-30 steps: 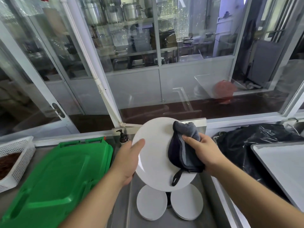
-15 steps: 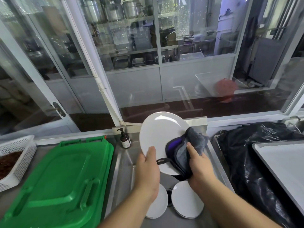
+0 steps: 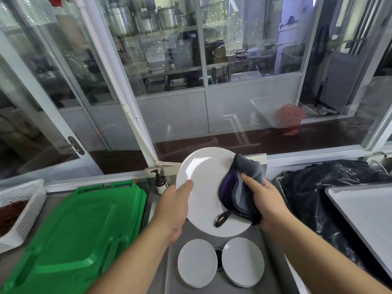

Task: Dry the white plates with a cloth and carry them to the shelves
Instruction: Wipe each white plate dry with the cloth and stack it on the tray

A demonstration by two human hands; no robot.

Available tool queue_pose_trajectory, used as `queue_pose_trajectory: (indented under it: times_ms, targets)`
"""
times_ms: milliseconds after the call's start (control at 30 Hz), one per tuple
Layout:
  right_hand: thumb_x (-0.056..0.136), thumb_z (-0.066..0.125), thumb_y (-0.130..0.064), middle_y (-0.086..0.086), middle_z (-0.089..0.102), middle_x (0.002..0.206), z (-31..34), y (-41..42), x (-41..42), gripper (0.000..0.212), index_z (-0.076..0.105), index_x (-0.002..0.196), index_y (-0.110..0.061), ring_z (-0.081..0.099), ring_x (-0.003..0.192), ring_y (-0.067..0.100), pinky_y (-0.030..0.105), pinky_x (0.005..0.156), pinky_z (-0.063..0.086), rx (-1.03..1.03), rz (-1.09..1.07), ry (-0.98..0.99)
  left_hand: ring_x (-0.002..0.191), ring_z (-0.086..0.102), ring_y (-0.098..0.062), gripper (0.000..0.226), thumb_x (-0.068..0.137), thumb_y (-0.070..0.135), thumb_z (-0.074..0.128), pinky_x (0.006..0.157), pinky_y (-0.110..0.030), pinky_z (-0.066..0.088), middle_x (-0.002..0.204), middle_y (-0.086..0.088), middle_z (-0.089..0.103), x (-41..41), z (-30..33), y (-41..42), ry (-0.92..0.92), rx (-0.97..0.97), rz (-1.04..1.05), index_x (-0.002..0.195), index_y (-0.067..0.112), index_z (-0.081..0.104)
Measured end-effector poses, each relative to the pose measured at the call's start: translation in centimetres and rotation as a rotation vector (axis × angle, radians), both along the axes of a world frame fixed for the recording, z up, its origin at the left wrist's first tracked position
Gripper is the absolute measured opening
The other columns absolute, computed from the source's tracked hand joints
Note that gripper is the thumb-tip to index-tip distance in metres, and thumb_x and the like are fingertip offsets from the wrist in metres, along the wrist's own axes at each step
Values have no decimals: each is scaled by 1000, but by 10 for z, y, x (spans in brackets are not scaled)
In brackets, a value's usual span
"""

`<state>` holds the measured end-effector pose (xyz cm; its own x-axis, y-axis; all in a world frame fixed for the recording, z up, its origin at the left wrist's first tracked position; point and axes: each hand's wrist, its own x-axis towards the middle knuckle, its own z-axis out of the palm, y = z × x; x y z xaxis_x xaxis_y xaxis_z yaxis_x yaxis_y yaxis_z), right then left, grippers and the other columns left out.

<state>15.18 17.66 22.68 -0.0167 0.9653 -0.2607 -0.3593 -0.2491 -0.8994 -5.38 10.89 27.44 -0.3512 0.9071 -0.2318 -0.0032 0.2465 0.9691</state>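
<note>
The left hand (image 3: 172, 211) grips a white plate (image 3: 203, 194) by its left rim, thumb on the face and the other fingers hidden behind it, and holds it tilted up above the sink (image 3: 214, 234). The right hand (image 3: 265, 202) is closed around a dark grey cloth (image 3: 239, 192) with a purple edge and presses it flat against the right side of the plate's face; a small loop of the cloth hangs loose over the lower part of the plate. In the sink, near the bottom of the view, two low stacks of white plates lie side by side, the left stack (image 3: 197, 263) and the right stack (image 3: 242, 261), with the drain showing between them.

The step in hand looks like wiping the face of the held plate. To do it well, the cloth should sweep in a full circle from the right side across to the left, so the part near the thumb is not missed. The left hand's hold is only at the rim, so the pressure from the cloth should stay moderate and be met by the fingers behind. The plate then wants turning to dry its back and the rim under the thumb. Keeping it over the sink is sensible, though a slip would land it on the stacks below. A green lid (image 3: 70, 236) lies on the tabletop to the left, a soap bottle (image 3: 159, 183) stands just beyond the sink, and no shelves for the plates can be picked out with certainty
</note>
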Motion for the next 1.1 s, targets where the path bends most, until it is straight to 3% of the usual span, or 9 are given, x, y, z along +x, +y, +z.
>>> queue_pose_trajectory:
  times_ms: [167, 300, 400, 533, 600, 733, 933, 1000, 1100]
  targets:
    - [99, 71, -36, 4, 83, 101, -12, -21, -30, 24, 73, 116, -20, 80, 91, 30, 48, 84, 64, -126, -174, 130, 102, 74, -22, 32, 89, 55, 54, 92, -51, 61, 98, 9, 81, 39, -9, -13, -97, 42, 161, 106, 33, 71]
    - [103, 67, -37, 6, 83, 95, -16, -39, -49, 24, 73, 112, -15, 81, 80, 25, 33, 55, 62, -177, -176, 220, 106, 74, -19, 45, 83, 58, 53, 99, -51, 59, 105, 10, 80, 63, -16, -19, -191, 54, 194, 113, 32, 73]
    - [105, 65, -32, 11, 82, 99, -9, -37, -42, 27, 73, 116, -9, 81, 88, 30, 41, 72, 64, -175, -125, 200, 108, 74, -22, 39, 82, 49, 61, 101, -53, 57, 108, 7, 81, 56, -17, -19, -234, 42, 153, 113, 30, 73]
    - [103, 68, -31, 16, 81, 105, -5, -28, -29, 25, 76, 114, -10, 77, 98, 43, 72, 93, 55, -179, -30, 124, 100, 78, -24, 35, 85, 42, 72, 84, -44, 60, 106, 3, 81, 25, -10, -14, -234, 31, 114, 117, 30, 69]
    - [102, 69, -30, 14, 81, 106, -5, -23, -22, 22, 78, 111, -12, 78, 99, 39, 67, 96, 56, -139, 7, 77, 96, 78, -24, 19, 98, 26, 67, 78, -41, 61, 108, -4, 81, 6, -3, -11, -235, 34, 73, 117, 24, 71]
    - [101, 70, -28, 15, 81, 107, -5, -5, -9, 23, 79, 109, -8, 80, 96, 32, 43, 87, 61, -91, 39, 3, 89, 77, -32, 24, 106, 9, 49, 67, -45, 64, 114, -24, 76, -20, 11, -14, -315, -14, -139, 122, 5, 66]
    - [98, 73, -33, 4, 83, 92, -7, -3, -12, 22, 79, 104, -12, 80, 83, 23, 29, 63, 61, -104, -60, -138, 92, 77, -33, 23, 103, -3, 52, 69, -47, 65, 112, -23, 77, -10, 7, -22, -375, 46, -231, 122, 1, 65]
    - [96, 73, -36, 0, 82, 87, -8, -8, -13, 24, 77, 104, -14, 78, 83, 23, 31, 68, 59, -105, -103, -274, 91, 77, -33, 21, 102, -3, 55, 69, -48, 65, 111, -23, 77, -2, 2, -24, -413, 70, -211, 120, 1, 66]
    - [98, 69, -39, 6, 76, 101, -6, -18, -19, 32, 69, 114, -11, 72, 93, 28, 45, 85, 60, -95, -117, -387, 87, 77, -33, 24, 102, -6, 54, 68, -46, 65, 107, -22, 77, 8, -7, -25, -453, 87, -163, 122, 3, 64]
